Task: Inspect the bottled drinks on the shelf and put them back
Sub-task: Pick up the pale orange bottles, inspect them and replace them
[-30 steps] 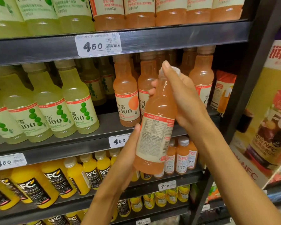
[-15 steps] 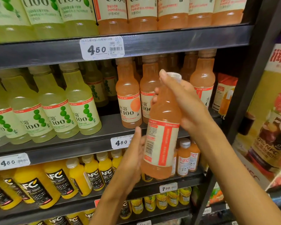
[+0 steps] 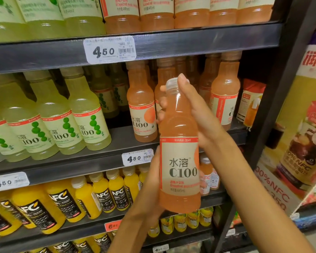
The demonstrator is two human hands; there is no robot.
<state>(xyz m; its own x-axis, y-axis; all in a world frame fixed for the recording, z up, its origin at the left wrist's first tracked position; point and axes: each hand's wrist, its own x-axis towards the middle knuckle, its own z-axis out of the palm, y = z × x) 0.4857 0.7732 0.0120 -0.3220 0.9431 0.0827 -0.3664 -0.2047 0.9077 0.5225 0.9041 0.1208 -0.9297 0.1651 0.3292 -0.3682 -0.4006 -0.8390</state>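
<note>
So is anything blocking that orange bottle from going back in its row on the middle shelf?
Nothing visible does. The orange C100 plastic bottle is held in front of a gap in the orange row on the dark metal middle shelf, between two standing orange bottles.

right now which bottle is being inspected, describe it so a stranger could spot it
Start at the dark shelving, middle tier of orange bottles. In front of that row, the orange C100 bottle is off the shelf, between the left hand and right hand.
</note>
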